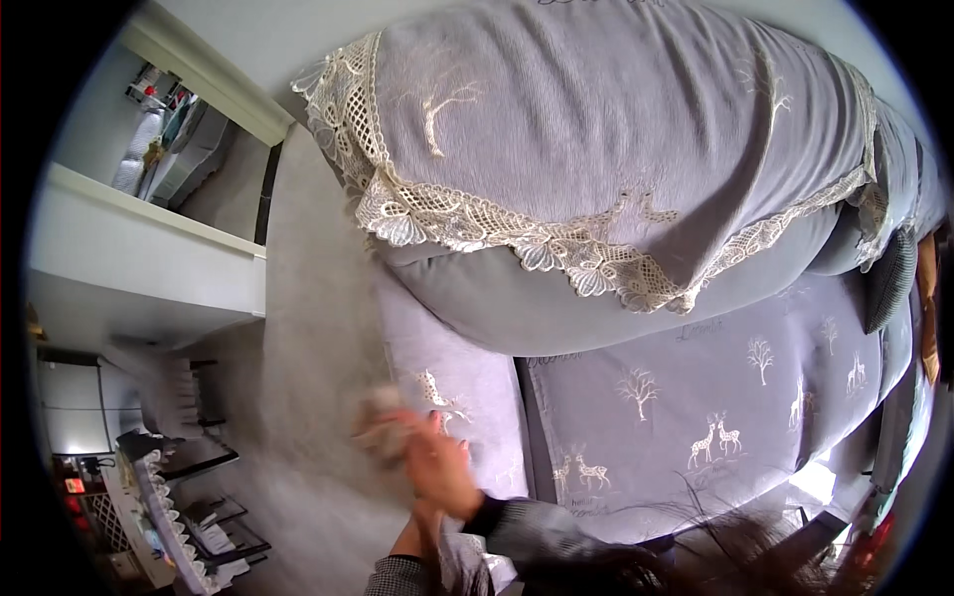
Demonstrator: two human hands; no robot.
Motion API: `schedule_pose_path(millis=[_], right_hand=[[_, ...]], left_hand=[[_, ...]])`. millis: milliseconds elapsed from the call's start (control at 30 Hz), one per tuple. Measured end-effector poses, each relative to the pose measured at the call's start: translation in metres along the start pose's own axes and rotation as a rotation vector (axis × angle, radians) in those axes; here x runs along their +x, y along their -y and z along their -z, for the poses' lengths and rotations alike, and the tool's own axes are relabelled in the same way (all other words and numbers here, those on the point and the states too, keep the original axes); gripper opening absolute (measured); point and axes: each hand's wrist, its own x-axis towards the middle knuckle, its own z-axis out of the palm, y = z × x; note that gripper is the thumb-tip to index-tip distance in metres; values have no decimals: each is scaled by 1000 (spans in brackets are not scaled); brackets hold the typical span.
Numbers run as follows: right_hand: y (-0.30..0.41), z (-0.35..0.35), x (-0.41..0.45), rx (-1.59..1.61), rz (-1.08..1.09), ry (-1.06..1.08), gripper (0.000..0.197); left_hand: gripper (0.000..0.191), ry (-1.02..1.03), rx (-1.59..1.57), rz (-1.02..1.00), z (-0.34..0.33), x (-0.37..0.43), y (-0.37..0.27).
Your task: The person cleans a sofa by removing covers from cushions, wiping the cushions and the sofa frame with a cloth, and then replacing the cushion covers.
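Observation:
My right hand [446, 471] is low in the middle of the view, over the edge of the sofa's armrest side. Its wrist comes out of a grey checked sleeve with a dark cuff. My left hand [423, 515] lies close against it and is mostly hidden behind it. Just beyond the fingers is a blurred beige-brown thing [378, 430]; motion blur hides what it is and which hand has it. Under and beside the hands runs a mauve-grey sofa cover [492, 417] printed with pale deer and trees.
A lace-edged cover [596, 127] drapes over the grey sofa backrest [514, 305]. The printed seat cushion [671, 439] is on the right. Light floor [305, 335] runs along the left, by a doorway [223, 179]. Chairs and a lace-trimmed table [160, 514] stand lower left.

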Motion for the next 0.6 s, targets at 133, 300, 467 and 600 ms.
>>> schedule_pose_path(millis=[133,300,467,600], right_hand=[[-69,171,-18,-194,134,-760,34],[-87,329,29,29,326,-1162,35],[-162,261,96,-307,305,-1244,24],[-158,94,86,-166,204,-570,29]], left_hand=[[71,-74,-138,-40,-6,6,-13],[68,-191,-214,-63,12,9,-17],[69,-190,-237,-84,7,12,-29],[71,-188,-211,-51,6,6,-15]])
